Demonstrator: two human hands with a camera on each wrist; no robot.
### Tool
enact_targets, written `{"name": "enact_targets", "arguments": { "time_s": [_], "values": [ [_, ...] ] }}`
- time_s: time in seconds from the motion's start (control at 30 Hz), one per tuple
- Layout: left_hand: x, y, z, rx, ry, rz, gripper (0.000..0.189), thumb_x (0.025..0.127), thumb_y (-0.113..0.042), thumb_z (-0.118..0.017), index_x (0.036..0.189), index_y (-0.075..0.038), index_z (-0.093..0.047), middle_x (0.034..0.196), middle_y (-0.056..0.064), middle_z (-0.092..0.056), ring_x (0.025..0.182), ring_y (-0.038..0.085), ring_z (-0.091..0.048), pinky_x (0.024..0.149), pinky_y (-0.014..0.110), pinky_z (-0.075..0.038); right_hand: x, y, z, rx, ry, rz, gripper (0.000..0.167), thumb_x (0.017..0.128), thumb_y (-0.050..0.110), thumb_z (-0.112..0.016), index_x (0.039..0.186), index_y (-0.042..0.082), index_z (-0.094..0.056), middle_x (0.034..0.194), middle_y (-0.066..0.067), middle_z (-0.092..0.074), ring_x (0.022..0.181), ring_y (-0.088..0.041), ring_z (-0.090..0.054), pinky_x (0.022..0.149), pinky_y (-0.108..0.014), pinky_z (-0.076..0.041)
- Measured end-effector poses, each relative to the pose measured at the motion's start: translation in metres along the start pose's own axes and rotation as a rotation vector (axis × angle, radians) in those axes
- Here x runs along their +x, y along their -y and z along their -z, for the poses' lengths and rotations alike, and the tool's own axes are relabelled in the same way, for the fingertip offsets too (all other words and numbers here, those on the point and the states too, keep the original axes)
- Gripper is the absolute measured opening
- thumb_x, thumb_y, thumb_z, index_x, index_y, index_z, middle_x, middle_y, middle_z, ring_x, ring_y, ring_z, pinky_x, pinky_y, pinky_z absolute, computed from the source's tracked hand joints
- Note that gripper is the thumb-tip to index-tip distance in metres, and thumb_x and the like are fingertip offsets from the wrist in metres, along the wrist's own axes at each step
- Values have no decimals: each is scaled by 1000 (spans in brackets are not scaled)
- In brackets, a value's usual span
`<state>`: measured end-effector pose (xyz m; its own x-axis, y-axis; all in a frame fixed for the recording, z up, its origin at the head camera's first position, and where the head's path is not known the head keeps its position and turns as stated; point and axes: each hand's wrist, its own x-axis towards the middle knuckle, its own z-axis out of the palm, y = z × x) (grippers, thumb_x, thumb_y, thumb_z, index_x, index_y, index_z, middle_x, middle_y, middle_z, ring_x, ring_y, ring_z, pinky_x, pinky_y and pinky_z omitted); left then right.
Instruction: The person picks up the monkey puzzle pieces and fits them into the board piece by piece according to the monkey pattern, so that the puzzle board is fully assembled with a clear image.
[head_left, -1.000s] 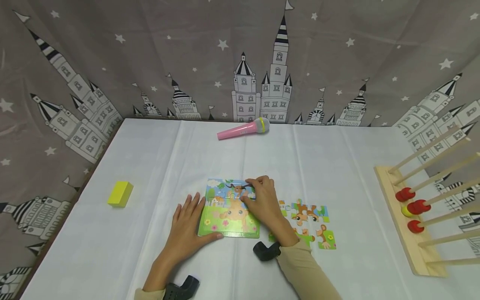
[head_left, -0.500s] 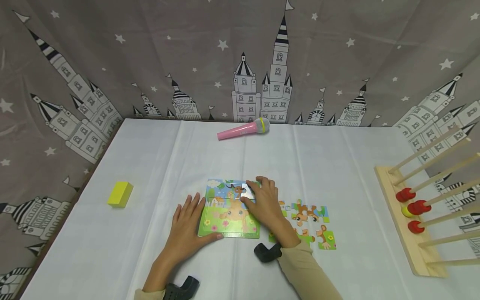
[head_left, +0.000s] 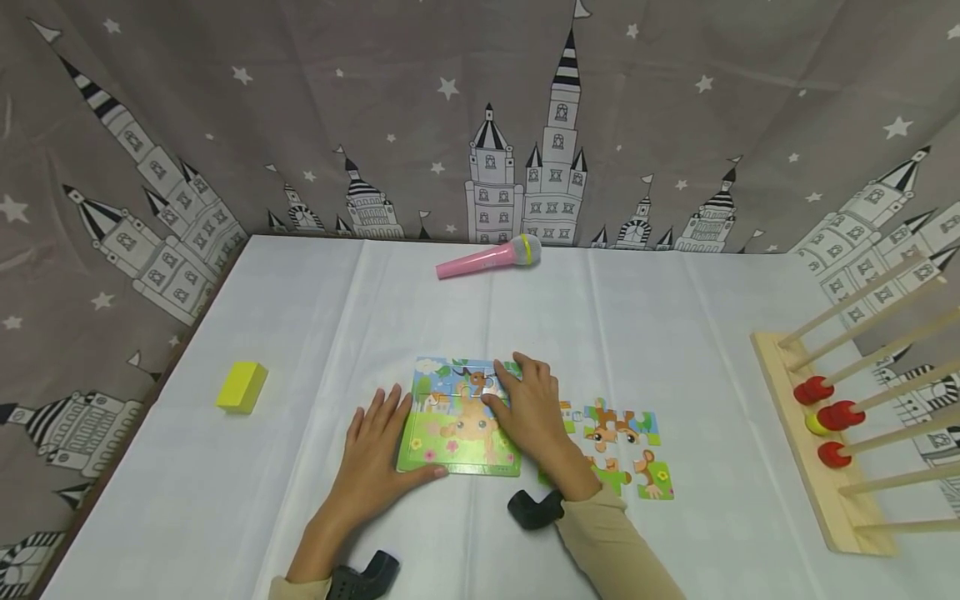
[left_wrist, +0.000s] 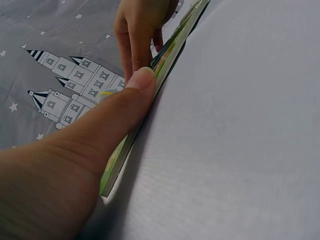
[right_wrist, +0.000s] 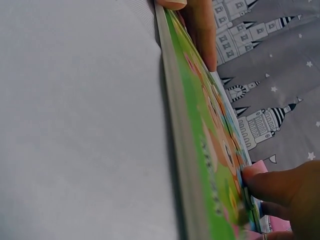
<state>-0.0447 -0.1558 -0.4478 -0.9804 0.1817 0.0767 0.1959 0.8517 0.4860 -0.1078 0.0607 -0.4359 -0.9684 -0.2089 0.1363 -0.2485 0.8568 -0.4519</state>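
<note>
In the head view a green puzzle board (head_left: 457,457) with a giraffe picture lies on the white table. My left hand (head_left: 369,458) steadies it, fingers straight along the left side. The left thumb (left_wrist: 137,82) rests on the near edge in the left wrist view. At the board's upper right, my right hand (head_left: 531,406) pinches a blue puzzle piece (head_left: 492,385) between thumb and index finger, over the top row beside a brown animal. In the right wrist view the right thumb (right_wrist: 270,185) presses at the board's surface, and the piece is mostly hidden.
Several loose puzzle pieces (head_left: 622,429) lie right of the board, partly behind the right wrist. A pink toy microphone (head_left: 480,262) lies at the back. A yellow block (head_left: 242,387) sits at left. A wooden peg stand (head_left: 825,467) with red and yellow beads stands at right.
A white patch between the right thumb and index finger, seen half a second ago, now shows blue. The right fingers have shifted slightly; the left hand and board stay put.
</note>
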Motion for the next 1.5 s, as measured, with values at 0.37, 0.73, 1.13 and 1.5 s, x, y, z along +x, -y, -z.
{"name": "enact_targets", "arguments": {
  "time_s": [0.37,0.73,1.13,1.5],
  "values": [
    [1,1,0,3,1,1,103,64,-60,-69,142,-6,-29,151,14,-21,140,33,-12,111,53,-8,0,1,-2,-33,-7,-8,50,85,39,-59,127,12,-54,139,-23,-37,122,-37,-36,95,-50,-35],
    [1,0,0,9,3,10,103,64,-60,-70,142,-6,-29,151,14,-21,140,33,-12,111,52,-8,0,3,-3,-4,-30,-30,49,84,36,-60,126,11,-55,138,-23,-38,121,-38,-36,95,-50,-33],
    [0,1,0,3,3,6,102,64,-60,-69,142,-6,-29,151,13,-22,140,33,-12,111,52,-8,-2,1,1,76,-10,-35,42,90,33,-54,126,11,-54,137,-22,-39,123,-37,-34,97,-51,-31],
    [0,-1,-1,-6,7,14,103,64,-60,-69,141,-5,-30,151,13,-21,141,32,-11,111,52,-7,-9,-20,36,123,72,-83,32,86,23,-59,114,8,-60,111,-11,-58,105,-28,-50,91,-47,-34]
  ]
}}
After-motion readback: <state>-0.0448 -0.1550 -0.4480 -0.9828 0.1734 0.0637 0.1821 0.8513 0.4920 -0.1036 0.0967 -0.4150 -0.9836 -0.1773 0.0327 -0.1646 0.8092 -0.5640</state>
